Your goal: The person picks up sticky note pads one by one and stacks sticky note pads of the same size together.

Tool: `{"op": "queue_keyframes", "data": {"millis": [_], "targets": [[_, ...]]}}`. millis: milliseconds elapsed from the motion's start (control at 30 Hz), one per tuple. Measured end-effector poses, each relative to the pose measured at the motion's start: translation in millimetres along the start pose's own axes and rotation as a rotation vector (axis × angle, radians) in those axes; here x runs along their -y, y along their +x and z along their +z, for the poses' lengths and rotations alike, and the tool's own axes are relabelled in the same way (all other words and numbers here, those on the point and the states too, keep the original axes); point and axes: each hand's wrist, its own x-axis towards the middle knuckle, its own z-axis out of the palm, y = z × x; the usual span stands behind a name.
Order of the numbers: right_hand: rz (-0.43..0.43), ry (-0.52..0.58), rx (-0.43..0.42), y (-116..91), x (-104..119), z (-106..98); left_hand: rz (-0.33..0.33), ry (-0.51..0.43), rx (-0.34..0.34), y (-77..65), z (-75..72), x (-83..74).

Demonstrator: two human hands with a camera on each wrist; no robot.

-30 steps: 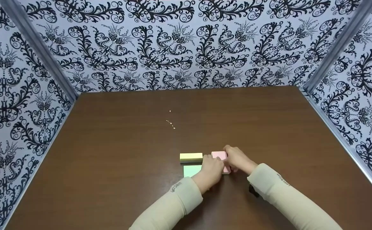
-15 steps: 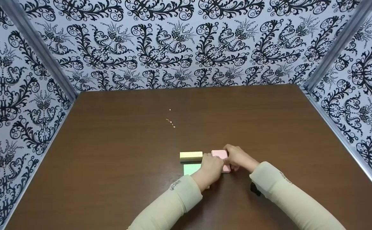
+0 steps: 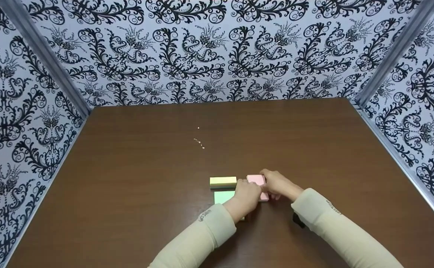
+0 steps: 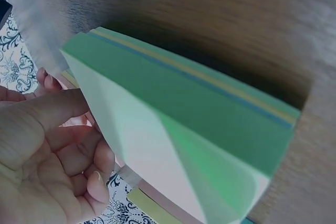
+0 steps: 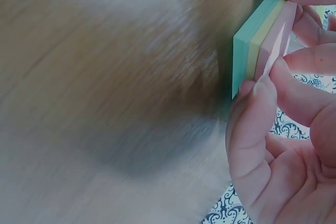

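A pink-topped pad of sticky notes (image 3: 255,179) lies between my two hands on the brown table. Green and yellow layers (image 5: 258,35) show under its pink ones in the right wrist view. My left hand (image 3: 247,192) holds this pad at its left side, thumb and fingers against the edge. From the right, my right hand (image 3: 279,185) pinches the near corner, where a pink top sheet (image 5: 275,48) stands slightly lifted. Left of my left hand lies a green-topped pad (image 4: 173,108), partly hidden, its top sheet curled up. Behind that one is a yellow-topped pad (image 3: 223,182).
The brown wooden table (image 3: 146,167) spreads wide around the pads. Patterned walls (image 3: 217,52) with grey corner strips enclose it at the back and sides. A few small light marks (image 3: 199,142) lie farther back on the table.
Both hands stay at the pink-topped pad with hardly any movement. The whole view has shifted up very slightly since the earliest frame.
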Motion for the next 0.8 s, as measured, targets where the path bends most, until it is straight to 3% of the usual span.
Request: {"op": "queue_keyframes", "data": {"millis": [233,433,800], "targets": [[-0.058,-0.009,0.008,0.4,-2.3,0.2,-0.012,-0.013,-0.036,0.7,1.2,-0.4],[-0.082,-0.037,0.027,0.7,-4.5,-0.8,-0.025,-0.077,-0.083,3.3,4.5,1.4],[-0.113,-0.018,0.048,2.9,-6.3,-4.6,-0.047,-0.162,-0.068,5.1,5.2,3.5]]}}
